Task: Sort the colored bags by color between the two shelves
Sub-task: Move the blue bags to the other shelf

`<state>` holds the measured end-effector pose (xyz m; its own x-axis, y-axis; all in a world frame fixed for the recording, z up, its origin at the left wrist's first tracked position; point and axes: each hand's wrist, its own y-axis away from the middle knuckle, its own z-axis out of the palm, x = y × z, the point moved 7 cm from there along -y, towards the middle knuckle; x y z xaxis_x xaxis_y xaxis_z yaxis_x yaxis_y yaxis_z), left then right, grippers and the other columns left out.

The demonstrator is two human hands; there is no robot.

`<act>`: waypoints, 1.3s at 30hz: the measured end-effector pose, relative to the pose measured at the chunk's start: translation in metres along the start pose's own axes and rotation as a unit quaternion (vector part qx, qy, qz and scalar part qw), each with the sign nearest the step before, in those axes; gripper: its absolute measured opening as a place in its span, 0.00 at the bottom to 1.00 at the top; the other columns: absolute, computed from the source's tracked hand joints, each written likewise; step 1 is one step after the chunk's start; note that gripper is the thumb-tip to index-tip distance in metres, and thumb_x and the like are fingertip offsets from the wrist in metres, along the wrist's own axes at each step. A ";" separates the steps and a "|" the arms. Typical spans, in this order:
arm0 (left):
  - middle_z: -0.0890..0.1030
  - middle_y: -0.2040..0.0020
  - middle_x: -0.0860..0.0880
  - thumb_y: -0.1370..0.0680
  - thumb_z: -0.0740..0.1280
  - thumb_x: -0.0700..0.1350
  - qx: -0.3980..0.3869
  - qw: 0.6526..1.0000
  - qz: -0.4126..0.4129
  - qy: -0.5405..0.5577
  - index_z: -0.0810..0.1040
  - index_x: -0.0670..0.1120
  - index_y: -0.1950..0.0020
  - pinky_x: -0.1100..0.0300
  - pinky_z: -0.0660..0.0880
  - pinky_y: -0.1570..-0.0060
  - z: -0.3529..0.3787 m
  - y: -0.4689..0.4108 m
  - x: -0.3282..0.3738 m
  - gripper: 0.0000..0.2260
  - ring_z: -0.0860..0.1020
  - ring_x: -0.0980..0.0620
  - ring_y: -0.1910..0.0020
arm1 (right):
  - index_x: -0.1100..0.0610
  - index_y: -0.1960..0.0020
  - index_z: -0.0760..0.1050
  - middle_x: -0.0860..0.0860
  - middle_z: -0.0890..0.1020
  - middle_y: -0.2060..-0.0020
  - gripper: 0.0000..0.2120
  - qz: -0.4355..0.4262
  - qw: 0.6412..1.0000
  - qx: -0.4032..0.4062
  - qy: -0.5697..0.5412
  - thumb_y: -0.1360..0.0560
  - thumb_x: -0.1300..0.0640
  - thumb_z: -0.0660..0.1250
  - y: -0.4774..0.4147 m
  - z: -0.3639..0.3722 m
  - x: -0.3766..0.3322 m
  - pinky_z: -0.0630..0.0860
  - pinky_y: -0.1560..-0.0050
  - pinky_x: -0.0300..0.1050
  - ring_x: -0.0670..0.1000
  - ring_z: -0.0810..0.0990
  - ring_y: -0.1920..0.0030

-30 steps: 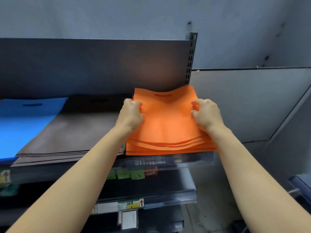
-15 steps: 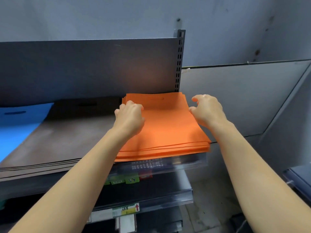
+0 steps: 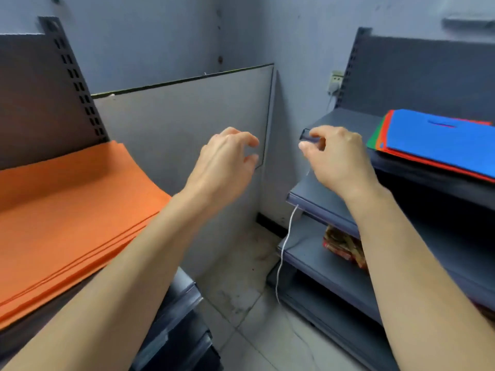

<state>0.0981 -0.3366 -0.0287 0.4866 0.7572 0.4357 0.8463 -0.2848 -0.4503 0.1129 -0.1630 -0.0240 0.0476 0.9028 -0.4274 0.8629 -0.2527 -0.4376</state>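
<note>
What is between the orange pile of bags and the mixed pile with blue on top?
In the head view, the left hand and right hand hover there holding nothing, a grey panel behind, tiled floor and a white cable below.

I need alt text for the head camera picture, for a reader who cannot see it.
The left hand and right hand, both empty, hover in the gap between two grey shelves. A stack of orange bags lies on the left shelf; on the right shelf a blue bag tops a pile with red, orange and green edges.
</note>
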 end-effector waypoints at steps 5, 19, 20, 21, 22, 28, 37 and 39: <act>0.75 0.40 0.49 0.22 0.62 0.44 -0.053 0.996 0.074 0.021 0.75 0.49 0.36 0.52 0.71 0.43 0.061 -0.038 0.074 0.14 0.72 0.47 0.39 | 0.60 0.37 0.74 0.58 0.81 0.46 0.18 0.079 0.996 0.041 0.032 0.21 0.50 0.61 -0.004 -0.044 0.098 0.72 0.43 0.51 0.60 0.75 0.43; 0.75 0.37 0.46 0.22 0.62 0.44 -0.151 0.984 0.077 0.048 0.73 0.45 0.34 0.57 0.69 0.45 0.240 -0.161 0.212 0.16 0.73 0.45 0.40 | 0.59 0.31 0.70 0.56 0.77 0.38 0.23 0.258 0.961 0.080 0.065 0.22 0.50 0.63 -0.060 -0.124 0.331 0.69 0.39 0.51 0.57 0.70 0.35; 0.76 0.38 0.46 0.22 0.62 0.44 -0.156 0.984 0.072 0.039 0.74 0.45 0.35 0.57 0.69 0.47 0.250 -0.167 0.216 0.15 0.73 0.45 0.40 | 0.59 0.31 0.69 0.56 0.77 0.39 0.23 0.268 0.958 0.079 0.069 0.22 0.49 0.63 -0.062 -0.125 0.343 0.70 0.40 0.51 0.57 0.71 0.35; 0.77 0.40 0.45 0.22 0.62 0.44 -0.156 0.985 0.072 0.028 0.75 0.45 0.38 0.57 0.68 0.48 0.259 -0.174 0.219 0.13 0.73 0.44 0.42 | 0.59 0.31 0.70 0.56 0.77 0.39 0.23 0.277 0.955 0.077 0.076 0.22 0.49 0.63 -0.064 -0.127 0.353 0.70 0.41 0.51 0.57 0.71 0.36; 0.77 0.45 0.44 0.23 0.62 0.44 -0.157 0.985 0.070 0.013 0.76 0.45 0.43 0.57 0.68 0.51 0.267 -0.180 0.221 0.10 0.73 0.43 0.46 | 0.60 0.32 0.70 0.56 0.77 0.39 0.23 0.286 0.952 0.073 0.085 0.22 0.48 0.63 -0.065 -0.128 0.362 0.70 0.43 0.50 0.58 0.72 0.37; 0.78 0.48 0.40 0.23 0.63 0.55 -0.224 0.973 0.051 -0.036 0.72 0.40 0.57 0.54 0.67 0.53 0.318 -0.207 0.222 0.17 0.72 0.38 0.46 | 0.59 0.52 0.71 0.56 0.76 0.53 0.20 0.368 0.923 0.007 0.108 0.24 0.41 0.62 -0.064 -0.114 0.404 0.68 0.56 0.48 0.60 0.74 0.46; 0.70 0.61 0.44 0.23 0.63 0.57 -0.237 0.967 0.088 -0.039 0.61 0.44 0.68 0.54 0.64 0.56 0.332 -0.227 0.229 0.22 0.64 0.43 0.54 | 0.64 0.37 0.70 0.59 0.76 0.38 0.27 0.410 0.907 -0.029 0.087 0.25 0.43 0.66 -0.075 -0.094 0.409 0.73 0.43 0.53 0.59 0.75 0.40; 0.70 0.62 0.45 0.23 0.64 0.57 -0.237 0.966 0.095 -0.028 0.60 0.45 0.68 0.54 0.65 0.56 0.335 -0.230 0.228 0.22 0.65 0.43 0.55 | 0.64 0.37 0.70 0.59 0.76 0.39 0.26 0.411 0.906 -0.031 0.093 0.25 0.44 0.66 -0.078 -0.094 0.408 0.73 0.43 0.53 0.59 0.75 0.40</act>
<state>-0.0580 0.0980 -0.0867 0.6419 0.6915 0.3312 0.7533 -0.6494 -0.1041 0.1126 0.2579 -0.0903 0.7667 0.4630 -0.4447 0.5236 -0.8518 0.0159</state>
